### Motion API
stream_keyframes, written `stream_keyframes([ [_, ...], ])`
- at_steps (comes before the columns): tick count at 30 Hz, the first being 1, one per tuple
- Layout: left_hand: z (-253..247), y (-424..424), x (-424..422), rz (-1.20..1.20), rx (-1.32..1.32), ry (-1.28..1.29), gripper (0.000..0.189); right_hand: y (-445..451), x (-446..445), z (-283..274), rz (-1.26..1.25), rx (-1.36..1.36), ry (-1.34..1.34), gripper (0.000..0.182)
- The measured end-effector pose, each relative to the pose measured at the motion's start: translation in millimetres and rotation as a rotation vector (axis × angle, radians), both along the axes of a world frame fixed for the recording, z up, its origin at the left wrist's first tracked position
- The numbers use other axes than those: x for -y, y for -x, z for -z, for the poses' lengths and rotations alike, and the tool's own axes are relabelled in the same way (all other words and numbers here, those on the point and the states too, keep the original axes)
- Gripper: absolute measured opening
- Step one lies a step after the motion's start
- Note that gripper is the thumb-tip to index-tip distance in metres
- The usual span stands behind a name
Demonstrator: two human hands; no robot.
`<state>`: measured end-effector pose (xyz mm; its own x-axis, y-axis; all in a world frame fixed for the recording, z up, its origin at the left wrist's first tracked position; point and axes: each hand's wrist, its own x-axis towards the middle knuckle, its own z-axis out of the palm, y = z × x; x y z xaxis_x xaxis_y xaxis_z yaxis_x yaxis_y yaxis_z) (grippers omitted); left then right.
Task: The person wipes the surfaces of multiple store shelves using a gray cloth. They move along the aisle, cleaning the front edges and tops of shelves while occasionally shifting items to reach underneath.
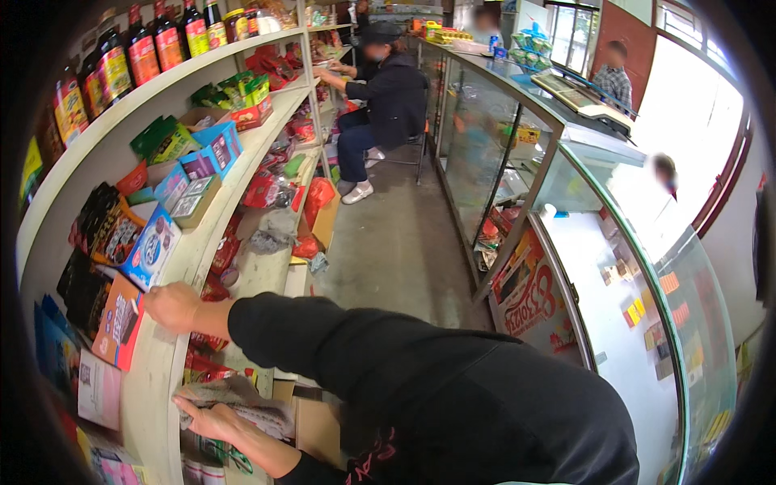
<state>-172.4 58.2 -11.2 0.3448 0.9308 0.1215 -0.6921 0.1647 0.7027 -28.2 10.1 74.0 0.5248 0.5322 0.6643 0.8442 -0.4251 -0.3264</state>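
My left hand (209, 419) grips a grey cloth (242, 400) at the front edge of a pale shelf (148, 388), low in the view. Farther up the same shelf, my right hand (173, 307) has its fingers curled at the edge of an orange and brown snack box (118, 321); whether it grips the box is unclear. Just beyond stands a blue and white box (150, 245) with dark packets behind it. A pink and white box (99, 388) stands nearer the bottom. Both my sleeves are black.
Bottles (142, 54) line the upper shelf. Red packets and a second grey cloth (273, 231) lie on the lower one. A seated person (388, 91) reaches to the shelves up the aisle. Glass counters (479, 139) run along the right, with several people beyond. An open carton (318, 427) stands below.
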Motion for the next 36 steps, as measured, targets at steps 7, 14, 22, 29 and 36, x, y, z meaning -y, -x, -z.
stream_keyframes([
  [7, 7.3, 38.1, -23.0, -0.048, -0.047, -0.041, 0.032, -4.1, 3.9, 4.0, 0.035, 0.020, -0.043, 0.019],
  [14, 10.3, 87.9, -60.3, -0.179, -0.044, -0.026, 0.029, -11.2, 0.6, 5.8, 0.043, 0.061, -0.050, 0.019],
  [22, 38.8, 193.9, -108.9, -0.267, -0.090, 0.018, 0.024, -18.5, -0.5, 19.0, -0.046, 0.079, 0.037, 0.020],
  [29, -6.8, 294.9, -131.1, -0.580, 0.117, 0.205, 0.032, -25.3, 1.0, 13.6, -0.170, 0.120, -0.045, 0.025],
  [36, -45.1, 261.2, -90.3, -0.829, 0.140, 0.118, 0.019, -22.5, -5.2, 7.6, -0.044, 0.099, -0.039, 0.031],
])
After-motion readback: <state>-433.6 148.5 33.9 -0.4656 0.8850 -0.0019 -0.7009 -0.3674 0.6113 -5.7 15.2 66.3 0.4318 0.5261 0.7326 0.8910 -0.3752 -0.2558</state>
